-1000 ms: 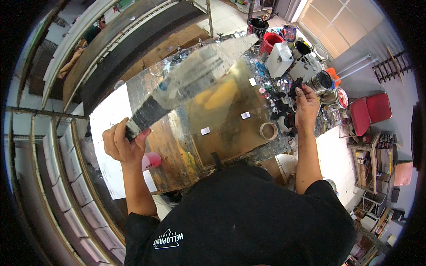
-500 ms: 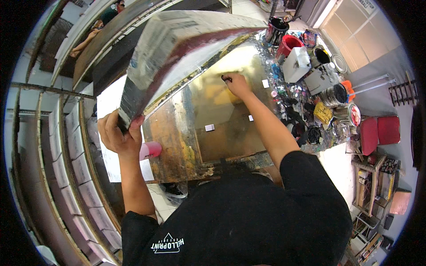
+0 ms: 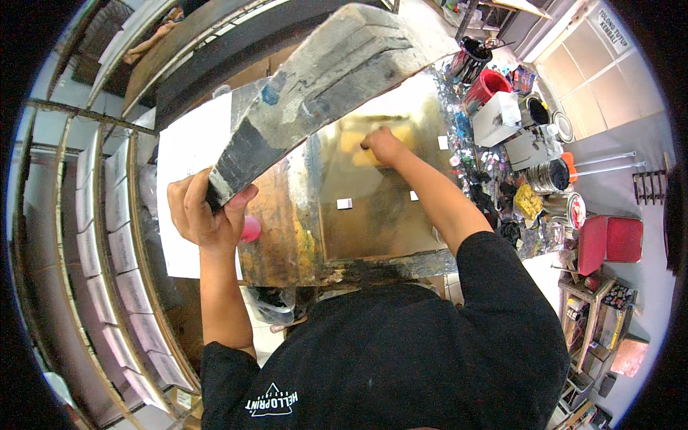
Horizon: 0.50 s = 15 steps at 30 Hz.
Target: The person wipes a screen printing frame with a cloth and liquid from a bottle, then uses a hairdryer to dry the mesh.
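A: Hands?
B: Left hand (image 3: 208, 209) is gripping the near corner of an ink-stained printing frame (image 3: 315, 97), thumb opposing folded fingers, off the left side of the glossy panel (image 3: 383, 233). Right hand (image 3: 387, 149) is curling nearly closed over the panel, pinching a dark scrap (image 3: 365, 145), probably cloth. Contact with the surface: can't tell.
A: Frame location?
B: It's tilting in the air, hiding the panel's far-left corner.
A: Looking like a wipe. Doing it well means?
B: My read: left should be holding the frame steady, clear of the right; right should be pressing evenly and steering round the white tabs (image 3: 345, 204) on the panel.
A: Materials?
B: Frame is showing rough grey, blotched faces and one dark end. Panel is reflecting light: smooth, brownish, a yellow patch (image 3: 346, 141) showing around the right hand. Crumpled yellow rag (image 3: 528, 201) is lying right of the panel; a rounded pink container (image 3: 251, 229) is standing or lying left of it, can't tell.
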Each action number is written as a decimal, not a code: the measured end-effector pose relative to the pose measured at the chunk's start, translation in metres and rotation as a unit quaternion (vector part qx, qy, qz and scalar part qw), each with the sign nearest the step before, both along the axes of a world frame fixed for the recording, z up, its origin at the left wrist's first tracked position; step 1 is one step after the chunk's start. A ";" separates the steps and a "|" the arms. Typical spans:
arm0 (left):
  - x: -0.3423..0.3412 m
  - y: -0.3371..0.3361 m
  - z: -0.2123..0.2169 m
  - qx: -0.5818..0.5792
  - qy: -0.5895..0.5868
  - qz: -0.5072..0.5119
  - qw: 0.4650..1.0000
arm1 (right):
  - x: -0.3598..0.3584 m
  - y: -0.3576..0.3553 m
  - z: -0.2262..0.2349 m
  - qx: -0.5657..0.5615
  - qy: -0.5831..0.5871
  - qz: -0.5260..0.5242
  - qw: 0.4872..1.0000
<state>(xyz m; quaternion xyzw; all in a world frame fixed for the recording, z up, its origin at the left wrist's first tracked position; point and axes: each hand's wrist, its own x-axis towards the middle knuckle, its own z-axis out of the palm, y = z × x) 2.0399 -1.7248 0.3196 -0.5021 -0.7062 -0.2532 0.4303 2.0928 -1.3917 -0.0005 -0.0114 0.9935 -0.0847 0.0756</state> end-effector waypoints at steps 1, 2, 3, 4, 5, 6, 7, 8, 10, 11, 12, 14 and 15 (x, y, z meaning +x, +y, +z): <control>0.000 0.003 0.002 0.001 0.005 -0.001 1.000 | 0.012 -0.002 0.009 -0.057 -0.016 -0.015 0.998; -0.001 0.007 0.002 0.004 0.008 -0.006 1.000 | 0.028 0.000 0.016 -0.111 -0.033 -0.033 0.993; -0.002 0.011 -0.002 -0.002 0.000 -0.013 1.000 | 0.048 0.004 0.020 -0.164 -0.050 -0.053 0.984; 0.001 0.011 -0.004 -0.009 -0.006 -0.017 1.000 | 0.073 0.006 0.024 -0.227 0.008 -0.097 0.969; 0.002 0.011 -0.006 -0.016 -0.011 -0.023 1.000 | 0.100 0.008 0.027 -0.286 0.068 -0.140 0.945; 0.007 -0.004 -0.007 -0.037 0.000 -0.018 0.999 | 0.118 -0.005 0.075 -0.429 -0.060 -0.209 0.877; 0.012 -0.008 -0.010 -0.049 0.008 -0.030 0.998 | 0.158 0.000 0.084 -0.521 -0.024 -0.254 0.814; 0.019 -0.015 -0.010 -0.066 0.016 -0.037 0.997 | 0.194 0.004 0.091 -0.609 0.015 -0.285 0.740; 0.032 -0.015 -0.015 -0.076 0.038 -0.064 0.994 | 0.258 0.001 0.156 -0.633 0.046 -0.437 0.637; 0.037 -0.007 -0.017 -0.068 0.054 -0.092 0.992 | 0.299 0.017 0.148 -0.648 0.095 -0.452 0.606; 0.042 -0.003 -0.019 -0.062 0.069 -0.119 0.989 | 0.333 0.029 0.143 -0.660 0.143 -0.465 0.572; 0.059 -0.012 -0.024 -0.103 0.080 -0.127 0.983 | 0.355 0.025 0.177 -0.725 0.258 -0.414 0.487; 0.067 -0.013 -0.028 -0.117 0.090 -0.129 0.981 | 0.357 0.022 0.191 -0.727 0.260 -0.411 0.485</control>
